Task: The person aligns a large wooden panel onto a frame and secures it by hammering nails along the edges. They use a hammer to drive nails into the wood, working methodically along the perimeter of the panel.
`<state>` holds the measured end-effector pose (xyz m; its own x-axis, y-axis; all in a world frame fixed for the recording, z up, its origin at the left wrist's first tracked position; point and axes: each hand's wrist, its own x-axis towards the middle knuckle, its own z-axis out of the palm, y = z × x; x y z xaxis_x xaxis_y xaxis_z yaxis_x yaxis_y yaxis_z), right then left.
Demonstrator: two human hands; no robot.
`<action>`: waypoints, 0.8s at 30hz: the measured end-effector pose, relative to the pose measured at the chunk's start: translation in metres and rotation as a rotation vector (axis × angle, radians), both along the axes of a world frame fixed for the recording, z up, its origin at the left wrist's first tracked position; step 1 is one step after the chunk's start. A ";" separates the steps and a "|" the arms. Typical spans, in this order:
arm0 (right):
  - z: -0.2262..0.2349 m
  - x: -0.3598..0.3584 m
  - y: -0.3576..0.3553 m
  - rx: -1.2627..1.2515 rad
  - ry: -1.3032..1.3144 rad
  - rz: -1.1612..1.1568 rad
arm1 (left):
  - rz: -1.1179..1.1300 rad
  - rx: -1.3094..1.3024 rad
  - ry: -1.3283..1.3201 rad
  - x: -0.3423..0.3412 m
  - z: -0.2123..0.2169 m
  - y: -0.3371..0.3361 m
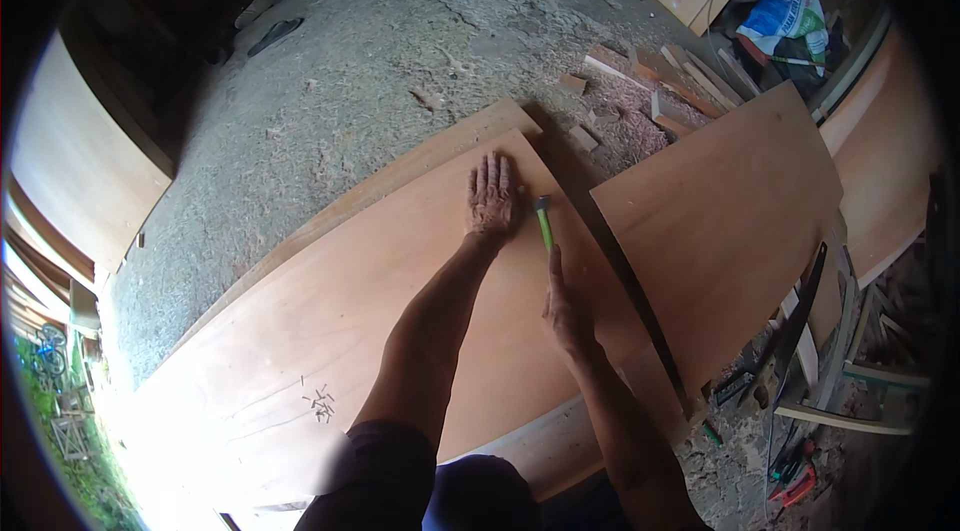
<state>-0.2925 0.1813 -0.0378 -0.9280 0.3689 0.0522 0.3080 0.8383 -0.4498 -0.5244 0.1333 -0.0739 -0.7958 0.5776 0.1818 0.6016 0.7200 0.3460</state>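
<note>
My left hand (493, 196) lies flat, fingers together, on a large plywood sheet (330, 311) near its far corner. My right hand (566, 306) grips a small hammer (543, 221) with a green handle; its dark head hovers just right of my left hand, close to the sheet's right edge. A small heap of nails (320, 404) lies on the sheet to my lower left.
A second plywood panel (730, 231) lies to the right across a dark gap. Wood offcuts (680, 81) and a blue-white sack (790, 21) sit beyond it. Hand tools (790, 471) lie on the floor at lower right. Sandals (275, 31) rest on the concrete floor far left.
</note>
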 end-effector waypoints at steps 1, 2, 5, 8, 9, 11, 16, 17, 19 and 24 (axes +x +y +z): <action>-0.004 0.008 -0.004 -0.003 0.045 0.028 | -0.049 0.074 0.040 0.012 0.000 -0.017; -0.025 0.012 0.005 -0.167 -0.027 -0.003 | -0.097 0.135 0.071 0.030 -0.006 -0.031; -0.020 0.010 0.010 -0.023 0.164 0.069 | -0.202 -0.001 -0.013 0.089 0.008 -0.082; -0.014 0.008 0.004 0.008 0.137 0.110 | -0.272 0.088 -0.207 0.152 0.030 -0.160; -0.017 0.009 -0.001 0.014 0.142 0.125 | -0.277 0.125 -0.261 0.180 0.036 -0.193; -0.018 0.010 -0.005 0.028 0.181 0.151 | -0.201 0.180 -0.268 0.242 0.052 -0.258; -0.040 0.001 0.021 0.168 0.167 0.159 | 0.312 0.040 -0.319 0.339 0.085 -0.403; -0.046 -0.002 0.029 0.172 0.114 0.140 | 0.449 0.063 -0.326 0.344 0.089 -0.424; -0.061 -0.011 0.048 0.000 -0.063 0.047 | 0.659 0.216 -0.255 0.331 0.080 -0.452; -0.046 -0.007 0.006 0.226 0.114 0.126 | 0.756 0.217 -0.136 0.266 0.066 -0.509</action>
